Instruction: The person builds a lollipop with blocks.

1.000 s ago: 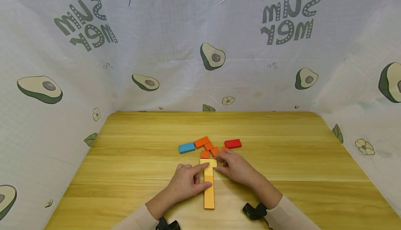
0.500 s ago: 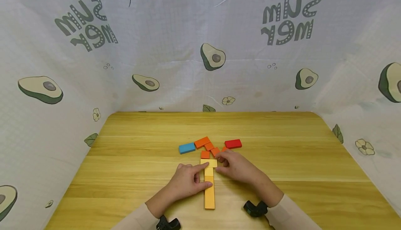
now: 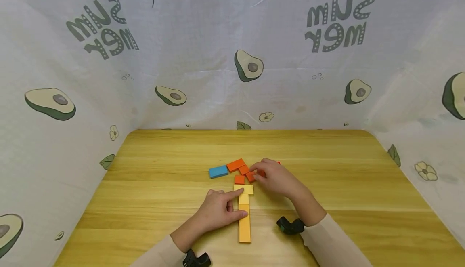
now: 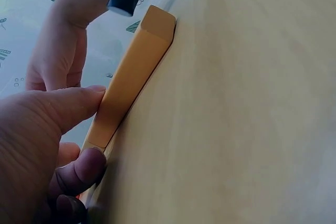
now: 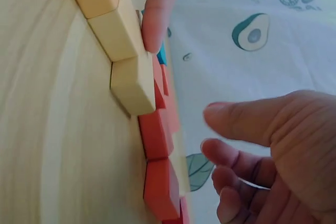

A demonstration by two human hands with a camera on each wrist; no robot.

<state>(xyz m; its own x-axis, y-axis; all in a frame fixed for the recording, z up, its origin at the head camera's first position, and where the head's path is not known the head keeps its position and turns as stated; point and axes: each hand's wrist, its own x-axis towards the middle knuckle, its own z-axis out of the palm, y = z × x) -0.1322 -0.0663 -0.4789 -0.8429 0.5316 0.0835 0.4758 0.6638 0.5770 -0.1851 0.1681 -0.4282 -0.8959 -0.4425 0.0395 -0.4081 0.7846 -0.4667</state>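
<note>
My left hand (image 3: pixel 214 210) lies over a column of blocks. Its index fingertip touches the pale yellow block (image 3: pixel 248 189) set crosswise at the top, and its thumb rests on the long yellow-orange block (image 3: pixel 245 230). Between these two lies a smaller yellow block (image 3: pixel 244 199). Several orange blocks (image 3: pixel 236 165) form a bent row beyond the column. My right hand (image 3: pixel 277 179) is over the right end of that row. In the right wrist view its thumb and fingers (image 5: pixel 247 116) are apart from the blocks, with nothing between them.
A blue block (image 3: pixel 218 172) lies at the left end of the orange row. A red block (image 3: pixel 279 162) is mostly hidden behind my right hand. The wooden table (image 3: pixel 163 150) meets a white printed curtain (image 3: pixel 203 97) at its back and sides.
My right hand has moved away from beside the pale yellow block, farther up the table and slightly right, now covering most of the red block. The left hand keeps its place on the column.
</note>
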